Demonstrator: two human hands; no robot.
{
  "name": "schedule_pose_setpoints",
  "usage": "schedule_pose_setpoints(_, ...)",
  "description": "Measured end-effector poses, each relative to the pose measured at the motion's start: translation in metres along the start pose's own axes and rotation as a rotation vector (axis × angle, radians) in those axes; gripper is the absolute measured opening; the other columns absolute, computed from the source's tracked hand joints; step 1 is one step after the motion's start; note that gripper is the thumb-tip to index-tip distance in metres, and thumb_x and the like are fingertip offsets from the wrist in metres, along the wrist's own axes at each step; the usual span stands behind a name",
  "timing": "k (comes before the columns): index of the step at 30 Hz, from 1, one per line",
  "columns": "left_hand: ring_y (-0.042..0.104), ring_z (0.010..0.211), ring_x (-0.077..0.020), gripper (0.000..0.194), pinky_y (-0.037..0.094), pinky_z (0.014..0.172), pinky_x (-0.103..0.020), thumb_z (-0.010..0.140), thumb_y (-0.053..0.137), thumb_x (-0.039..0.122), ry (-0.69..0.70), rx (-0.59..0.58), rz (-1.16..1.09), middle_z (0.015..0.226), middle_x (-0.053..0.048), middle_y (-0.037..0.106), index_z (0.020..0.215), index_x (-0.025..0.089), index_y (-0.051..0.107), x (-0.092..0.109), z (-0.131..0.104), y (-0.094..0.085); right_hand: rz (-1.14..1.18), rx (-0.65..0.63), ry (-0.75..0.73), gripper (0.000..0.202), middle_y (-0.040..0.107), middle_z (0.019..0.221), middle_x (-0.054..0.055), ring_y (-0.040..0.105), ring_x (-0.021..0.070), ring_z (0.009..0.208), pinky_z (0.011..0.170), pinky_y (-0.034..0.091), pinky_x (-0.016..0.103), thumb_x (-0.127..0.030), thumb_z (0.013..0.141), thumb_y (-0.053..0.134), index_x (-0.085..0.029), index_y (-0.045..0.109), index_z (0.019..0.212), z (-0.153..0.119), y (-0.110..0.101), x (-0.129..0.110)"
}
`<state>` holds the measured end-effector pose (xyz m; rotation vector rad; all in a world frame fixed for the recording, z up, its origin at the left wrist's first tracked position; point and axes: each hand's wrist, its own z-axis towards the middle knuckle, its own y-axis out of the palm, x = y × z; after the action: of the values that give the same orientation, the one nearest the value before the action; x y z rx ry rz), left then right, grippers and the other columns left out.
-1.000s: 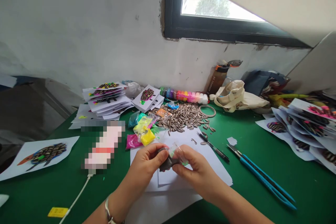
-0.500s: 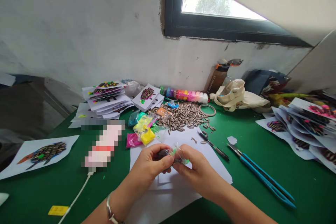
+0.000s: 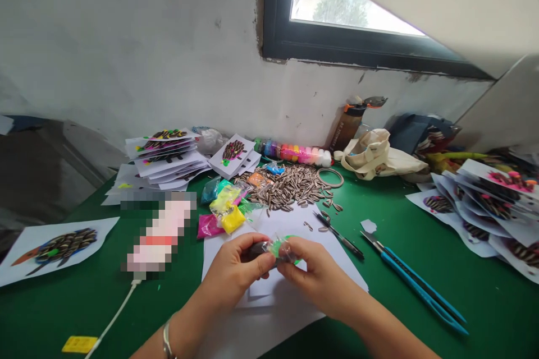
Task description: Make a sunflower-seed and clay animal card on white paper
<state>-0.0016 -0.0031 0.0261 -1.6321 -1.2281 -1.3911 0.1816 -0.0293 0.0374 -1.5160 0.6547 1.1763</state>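
Between my two hands is a small clear plastic packet (image 3: 276, 247) with green on it and dark, clay-like stuff inside. My left hand (image 3: 236, 269) is closed round its dark end, thumb on top. At the other end, my right hand (image 3: 314, 269) pinches the clear plastic between thumb and fingers. Both hands are just above a stack of white paper (image 3: 345, 277). Behind them lie colourful clay packets, among them a yellow packet (image 3: 233, 219) and a magenta packet (image 3: 209, 226). My fingers hide part of the held packet.
Striped sunflower seeds (image 3: 295, 188) lie heaped behind the paper, beside a tape ring (image 3: 330, 178). To the right are a pen (image 3: 341, 236) and blue tweezers (image 3: 421, 283). Seed-picture cards (image 3: 168, 160) are piled left, more cards (image 3: 484, 202) right. A pixelated pink object (image 3: 162, 233) has a cable.
The view has shifted slightly, moving the table items left. More of the green on the packet now shows between my fingers. Both hands keep their hold.
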Motion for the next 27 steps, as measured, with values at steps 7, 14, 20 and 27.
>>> schedule_pose_setpoints(7, 0.057, 0.059, -0.0123, 0.036, 0.048, 0.058, -0.025, 0.070, 0.078, 0.041, 0.026, 0.005, 0.057, 0.071, 0.002, 0.061, 0.094, 0.016, 0.067, 0.001, -0.001, -0.003, 0.057, 0.021, 0.096, 0.005, 0.061, 0.076, -0.002, 0.052, 0.0130, 0.070, 0.063, 0.038, 0.025, -0.015, 0.081, 0.060, -0.019, 0.057, 0.078, 0.000, 0.002, 0.006)
schedule_pose_setpoints(14, 0.058, 0.064, -0.0140, 0.036, 0.048, 0.062, -0.028, 0.073, 0.075, 0.041, 0.033, 0.024, 0.123, 0.075, 0.001, 0.061, 0.097, 0.016, 0.065, 0.000, 0.001, -0.008, 0.454, -0.099, 0.083, 0.015, 0.066, 0.093, 0.002, 0.058, 0.0165, 0.088, 0.079, 0.043, 0.028, -0.020, 0.083, 0.062, -0.019, 0.068, 0.097, 0.004, -0.005, 0.013)
schedule_pose_setpoints(20, 0.057, 0.064, -0.0143, 0.036, 0.046, 0.062, -0.028, 0.073, 0.074, 0.042, 0.038, 0.020, 0.144, 0.073, 0.001, 0.060, 0.097, 0.017, 0.065, -0.002, 0.002, -0.007, 0.515, -0.065, 0.164, 0.015, 0.063, 0.086, 0.000, 0.056, 0.0146, 0.081, 0.073, 0.042, 0.027, -0.026, 0.079, 0.069, -0.018, 0.064, 0.091, 0.006, -0.004, 0.015)
schedule_pose_setpoints(27, 0.057, 0.062, -0.0151, 0.042, 0.046, 0.061, -0.028, 0.070, 0.075, 0.044, 0.008, 0.041, 0.154, 0.070, 0.001, 0.061, 0.100, 0.016, 0.064, -0.001, 0.002, -0.006, 0.413, -0.013, 0.241, 0.025, 0.060, 0.073, 0.000, 0.056, 0.0141, 0.070, 0.065, 0.044, 0.027, -0.042, 0.089, 0.058, -0.018, 0.055, 0.080, 0.005, -0.010, 0.017)
